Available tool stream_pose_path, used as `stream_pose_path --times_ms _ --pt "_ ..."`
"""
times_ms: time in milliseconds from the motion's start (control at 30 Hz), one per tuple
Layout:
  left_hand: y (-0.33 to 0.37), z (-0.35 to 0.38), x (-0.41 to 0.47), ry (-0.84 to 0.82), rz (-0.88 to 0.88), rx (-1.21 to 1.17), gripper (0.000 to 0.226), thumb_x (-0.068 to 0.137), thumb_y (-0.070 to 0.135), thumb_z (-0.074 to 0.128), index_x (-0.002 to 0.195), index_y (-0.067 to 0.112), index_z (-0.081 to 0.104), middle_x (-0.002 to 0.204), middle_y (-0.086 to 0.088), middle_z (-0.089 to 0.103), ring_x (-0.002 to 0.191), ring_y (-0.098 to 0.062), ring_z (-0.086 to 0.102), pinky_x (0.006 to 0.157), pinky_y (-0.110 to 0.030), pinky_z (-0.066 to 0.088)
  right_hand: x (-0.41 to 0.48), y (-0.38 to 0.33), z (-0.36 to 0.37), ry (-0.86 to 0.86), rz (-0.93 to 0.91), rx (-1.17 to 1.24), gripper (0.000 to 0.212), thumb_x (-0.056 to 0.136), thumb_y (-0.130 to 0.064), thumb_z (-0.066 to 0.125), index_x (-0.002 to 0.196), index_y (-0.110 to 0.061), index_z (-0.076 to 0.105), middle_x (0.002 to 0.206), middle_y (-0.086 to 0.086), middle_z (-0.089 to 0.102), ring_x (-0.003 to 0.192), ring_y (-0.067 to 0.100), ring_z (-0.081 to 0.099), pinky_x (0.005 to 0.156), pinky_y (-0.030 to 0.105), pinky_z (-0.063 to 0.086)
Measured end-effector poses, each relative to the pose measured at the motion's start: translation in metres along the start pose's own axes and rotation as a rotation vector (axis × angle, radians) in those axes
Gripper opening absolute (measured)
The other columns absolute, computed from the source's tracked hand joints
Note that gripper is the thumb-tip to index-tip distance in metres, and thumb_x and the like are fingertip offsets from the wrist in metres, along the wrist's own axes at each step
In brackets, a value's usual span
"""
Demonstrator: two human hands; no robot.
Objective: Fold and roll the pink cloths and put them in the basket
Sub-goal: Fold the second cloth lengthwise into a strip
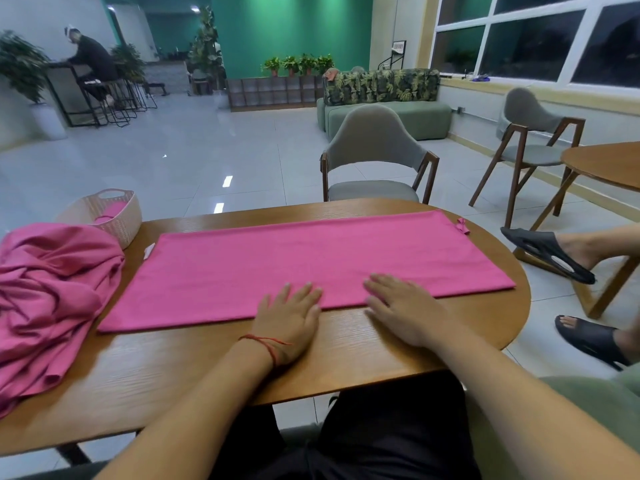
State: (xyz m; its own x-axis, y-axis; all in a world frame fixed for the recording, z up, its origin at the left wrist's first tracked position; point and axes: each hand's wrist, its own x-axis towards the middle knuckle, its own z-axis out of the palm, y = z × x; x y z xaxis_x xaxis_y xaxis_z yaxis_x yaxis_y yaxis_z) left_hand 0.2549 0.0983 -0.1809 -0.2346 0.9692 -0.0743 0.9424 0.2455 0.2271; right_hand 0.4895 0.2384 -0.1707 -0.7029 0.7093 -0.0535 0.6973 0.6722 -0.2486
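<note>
Head camera looks down on a wooden table (173,372) where a pink cloth (304,261) lies flat as a long smooth strip, with a small white tag (149,251) at its left end and a little loop (462,226) at its far right corner. Both hands lie at the cloth's near edge, close to its middle: the left hand (289,320) and the right hand (403,311) are palm down with fingers straight and spread, gripping nothing, fingertips on the fabric and palms on bare wood. A red string (268,342) circles the left wrist. Left of the cloth sits a crumpled heap of pink cloths (52,289). Beyond the cloth's far left corner stands a pale basket (130,225) with a pink roll (110,212) inside it. A grey chair (374,157) stands past the cloth's far edge
</note>
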Motion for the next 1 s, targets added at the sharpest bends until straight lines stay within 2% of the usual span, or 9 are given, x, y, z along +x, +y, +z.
stream_pose_path --times_ms 167,300,367,433,500,567,833,933,1000 --pt "-0.087 -0.013 -0.010 0.006 -0.339 0.003 0.057 0.108 0.057 0.015 0.163 0.050 0.005 0.174 0.017 -0.003 0.161 -0.030 -0.004 0.126 -0.063 0.003 -0.018 0.083 -0.017 0.048 0.373 -0.044 0.074 0.107 -0.066 0.018 0.171 -0.029 0.012 0.178 -0.009 0.001 0.164 0.013 0.002 0.131 0.056 0.010" --pt "-0.070 -0.012 0.003 -0.029 -0.462 0.031 0.066 0.106 0.060 0.017 0.166 0.037 0.004 0.175 0.007 -0.004 0.160 -0.040 -0.002 0.124 -0.066 0.007 -0.011 0.045 -0.017 0.029 0.314 -0.041 0.071 0.108 -0.064 0.022 0.170 -0.030 0.016 0.179 -0.007 0.004 0.165 0.020 0.006 0.130 0.057 0.008" --pt "-0.032 -0.008 0.015 -0.029 -0.391 0.044 0.068 0.106 0.057 0.021 0.167 0.029 0.009 0.176 0.004 0.001 0.160 -0.040 0.003 0.124 -0.063 0.012 0.000 0.006 -0.008 -0.005 0.131 -0.005 0.061 0.111 -0.056 0.024 0.169 -0.036 0.021 0.178 -0.011 0.007 0.164 0.016 0.006 0.131 0.055 0.008" --pt "0.006 -0.005 0.025 -0.046 -0.179 0.032 0.063 0.108 0.052 0.023 0.166 0.033 0.011 0.175 0.008 0.003 0.161 -0.033 0.003 0.125 -0.062 0.011 0.012 -0.025 0.001 -0.057 -0.029 0.032 0.056 0.112 -0.053 0.024 0.167 -0.044 0.023 0.176 -0.018 0.009 0.163 0.009 0.004 0.131 0.052 0.006" --pt "0.024 -0.004 0.031 -0.075 -0.032 0.023 0.058 0.109 0.048 0.023 0.165 0.041 0.011 0.174 0.013 0.004 0.161 -0.025 0.002 0.126 -0.063 0.006 0.024 -0.028 0.004 -0.079 -0.074 0.052 0.055 0.112 -0.054 0.023 0.167 -0.047 0.022 0.176 -0.021 0.008 0.163 0.006 0.004 0.132 0.049 0.006" --pt "0.012 -0.005 0.033 -0.076 -0.027 0.017 0.057 0.108 0.050 0.023 0.163 0.050 0.010 0.174 0.018 0.002 0.161 -0.023 -0.001 0.126 -0.063 0.001 0.031 -0.004 -0.002 -0.057 -0.005 0.040 0.057 0.112 -0.057 0.021 0.167 -0.046 0.019 0.177 -0.018 0.006 0.163 0.010 0.003 0.132 0.049 0.007" --pt "-0.155 -0.037 0.016 0.000 -0.574 -0.034 0.058 0.106 0.058 0.017 0.162 0.054 0.005 0.175 0.010 -0.002 0.161 -0.035 -0.001 0.124 -0.068 0.003 0.032 0.124 -0.037 0.022 0.474 -0.030 0.077 0.102 -0.072 0.016 0.169 -0.034 0.020 0.178 0.000 0.012 0.163 0.028 0.014 0.129 0.061 0.018" --pt "-0.131 -0.041 0.033 -0.005 -0.635 -0.012 0.063 0.104 0.058 0.019 0.165 0.042 0.010 0.175 0.004 0.004 0.158 -0.043 0.006 0.123 -0.069 0.011 0.059 0.085 -0.032 -0.008 0.307 -0.055 0.091 0.093 -0.084 0.008 0.161 -0.031 0.037 0.173 0.002 0.029 0.158 0.027 0.029 0.127 0.054 0.025" --pt "-0.084 -0.032 0.048 -0.003 -0.458 0.028 0.062 0.104 0.058 0.021 0.163 0.039 0.017 0.174 0.004 0.012 0.157 -0.039 0.014 0.121 -0.067 0.018 0.071 0.029 -0.015 -0.063 0.084 -0.041 0.076 0.103 -0.075 0.015 0.163 -0.033 0.036 0.175 -0.005 0.027 0.160 0.019 0.024 0.130 0.048 0.020"
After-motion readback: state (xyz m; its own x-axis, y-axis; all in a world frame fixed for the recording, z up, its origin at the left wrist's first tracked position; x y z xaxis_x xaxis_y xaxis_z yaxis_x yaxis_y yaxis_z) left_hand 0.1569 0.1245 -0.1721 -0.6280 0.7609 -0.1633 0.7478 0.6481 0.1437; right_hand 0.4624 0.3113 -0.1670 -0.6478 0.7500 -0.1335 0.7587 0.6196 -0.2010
